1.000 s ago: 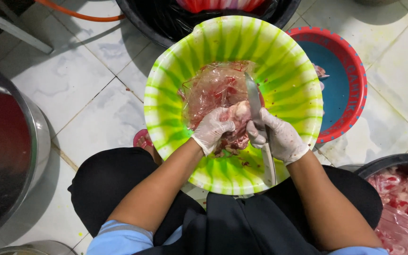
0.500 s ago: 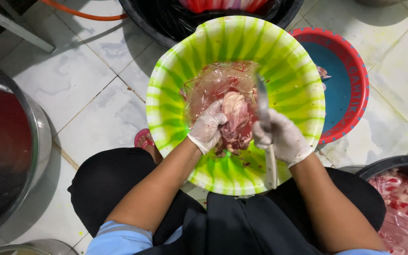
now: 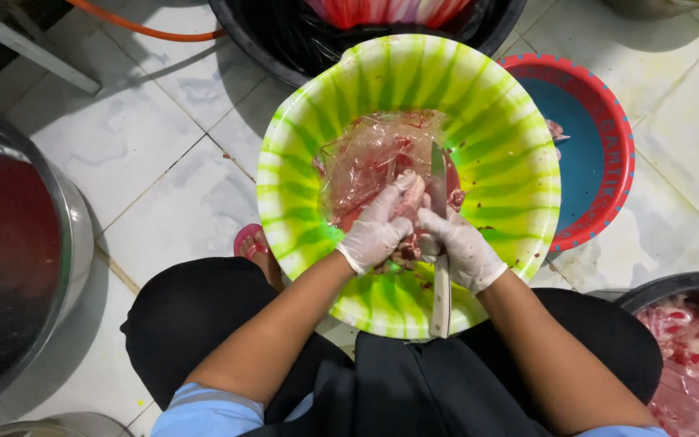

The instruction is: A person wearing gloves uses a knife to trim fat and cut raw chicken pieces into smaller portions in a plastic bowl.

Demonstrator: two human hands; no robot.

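So the chunk of raw red meat [image 3: 402,212] sat in the middle of a big round green-and-yellow striped plastic basin [image 3: 495,121], on top of a crinkly clear plastic sheet [image 3: 366,158] smeared with blood. The left hand [image 3: 378,231], in a white glove, was clamped down over the meat from 7 o'clock. The right hand [image 3: 463,255], gloved too, was curled tight around a knife with a pale handle and steel blade [image 3: 439,243] — blade pointing to 12 o'clock, right against the meat.

I'd guess that meat handled soft, wet and slippery, so pinning it flat near the cut made sense. At 3 o'clock of the basin sat a red-rimmed blue plastic bowl [image 3: 600,137] on the white tiled floor [image 3: 123,154] — glossy stuff.
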